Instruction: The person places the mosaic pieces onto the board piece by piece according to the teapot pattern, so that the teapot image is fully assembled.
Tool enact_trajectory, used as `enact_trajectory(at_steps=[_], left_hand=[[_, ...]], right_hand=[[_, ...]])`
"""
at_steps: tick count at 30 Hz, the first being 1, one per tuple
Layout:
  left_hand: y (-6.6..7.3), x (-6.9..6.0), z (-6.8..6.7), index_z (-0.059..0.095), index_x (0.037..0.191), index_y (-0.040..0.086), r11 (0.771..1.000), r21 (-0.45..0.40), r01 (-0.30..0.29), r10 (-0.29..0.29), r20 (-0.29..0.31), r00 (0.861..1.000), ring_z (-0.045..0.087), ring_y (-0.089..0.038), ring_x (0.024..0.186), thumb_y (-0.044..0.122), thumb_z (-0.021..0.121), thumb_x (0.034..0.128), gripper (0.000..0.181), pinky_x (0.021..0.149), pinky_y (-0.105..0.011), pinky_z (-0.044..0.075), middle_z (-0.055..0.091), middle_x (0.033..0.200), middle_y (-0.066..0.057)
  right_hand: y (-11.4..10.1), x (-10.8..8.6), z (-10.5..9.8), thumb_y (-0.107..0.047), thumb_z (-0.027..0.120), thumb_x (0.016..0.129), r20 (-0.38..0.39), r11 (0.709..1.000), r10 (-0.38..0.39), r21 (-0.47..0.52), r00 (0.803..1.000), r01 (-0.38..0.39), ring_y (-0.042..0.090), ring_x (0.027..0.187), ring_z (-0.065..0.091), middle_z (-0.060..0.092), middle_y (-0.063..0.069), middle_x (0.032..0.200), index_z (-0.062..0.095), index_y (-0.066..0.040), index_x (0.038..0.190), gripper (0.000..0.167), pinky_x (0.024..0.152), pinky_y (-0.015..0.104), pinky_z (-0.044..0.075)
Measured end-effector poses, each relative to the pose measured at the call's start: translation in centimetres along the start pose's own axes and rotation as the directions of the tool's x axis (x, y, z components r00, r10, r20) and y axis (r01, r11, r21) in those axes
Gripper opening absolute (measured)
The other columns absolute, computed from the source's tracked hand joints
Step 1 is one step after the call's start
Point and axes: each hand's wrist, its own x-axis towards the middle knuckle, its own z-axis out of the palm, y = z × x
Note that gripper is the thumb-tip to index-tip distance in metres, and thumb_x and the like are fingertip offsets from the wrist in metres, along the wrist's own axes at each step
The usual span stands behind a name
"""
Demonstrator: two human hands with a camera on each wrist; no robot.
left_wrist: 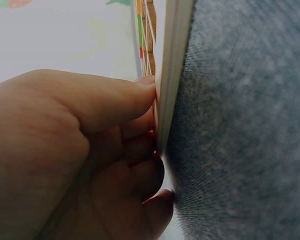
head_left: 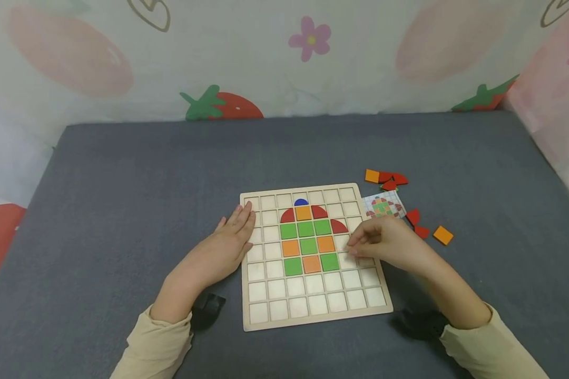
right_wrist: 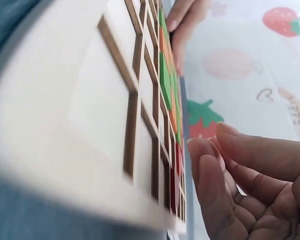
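A wooden grid board [head_left: 315, 322] lies on the table with several coloured tiles set in its cells. My left hand [head_left: 223, 250] rests along the board's left edge, fingers extended; the left wrist view shows its thumb [left_wrist: 132, 97] touching the rim. My right hand [head_left: 393, 245] hovers over the right side of the board, just below a dark red quarter-circle tile [head_left: 339, 226]. Its fingers are loosely bent, and I see no tile between them in the right wrist view. Green tiles [head_left: 308, 246], orange tiles [head_left: 290, 248] and a blue half-circle tile [head_left: 301, 202] fill other cells.
A printed pattern card [head_left: 384, 204] lies against the board's right edge, partly behind my right hand. Around it are loose red tiles [head_left: 421, 231], an orange tile [head_left: 443, 235] and another orange tile [head_left: 372, 176]. A strawberry-print curtain [head_left: 351, 79] hangs behind the grey table [head_left: 147, 173].
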Motion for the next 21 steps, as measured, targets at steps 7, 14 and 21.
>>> enact_trajectory(at_steps=[7, 14, 21], left_hand=[[0.0, 0.0, 0.1, 0.029, 0.143, -0.01, 1.0, -0.002, 0.0, 0.0, -0.008, 1.0, 0.014, -0.034, 0.141, 0.014, 0.049, 0.0984, 0.054, 0.11, -0.051, 0.02, 0.017, 0.153, -0.022], [0.0, 0.1, 0.2, 0.029, 0.143, -0.01, 1.0, 0.004, -0.001, 0.001, -0.012, 1.0, 0.015, -0.034, 0.141, 0.013, 0.049, 0.0983, 0.054, 0.11, -0.051, 0.02, 0.018, 0.152, -0.023], [0.0, 0.0, 0.1, 0.028, 0.143, -0.01, 1.0, 0.002, 0.003, -0.003, -0.011, 1.0, 0.015, -0.034, 0.141, 0.013, 0.049, 0.0983, 0.054, 0.11, -0.051, 0.02, 0.017, 0.153, -0.023]], right_hand=[[1.1, -2.1, -2.1, -0.009, 0.073, 0.082, -0.04, 0.995, 0.083, 0.054, 0.996, -0.081, 0.021, 0.074, 0.066, 0.067, 0.01, 0.082, 0.068, 0.004, 0.093, 0.018, 0.069, 0.03, 0.056], [2.5, -3.9, -4.0, -0.006, 0.069, 0.084, -0.12, 0.993, 0.119, 0.031, 0.986, -0.116, 0.018, 0.073, 0.068, 0.068, 0.012, 0.082, 0.066, 0.009, 0.095, 0.018, 0.066, 0.031, 0.056], [4.0, -5.3, -5.5, -0.008, 0.07, 0.085, -0.189, 0.994, 0.111, 0.01, 0.976, -0.111, 0.015, 0.07, 0.066, 0.069, 0.005, 0.081, 0.065, 0.009, 0.099, 0.022, 0.065, 0.029, 0.055]])
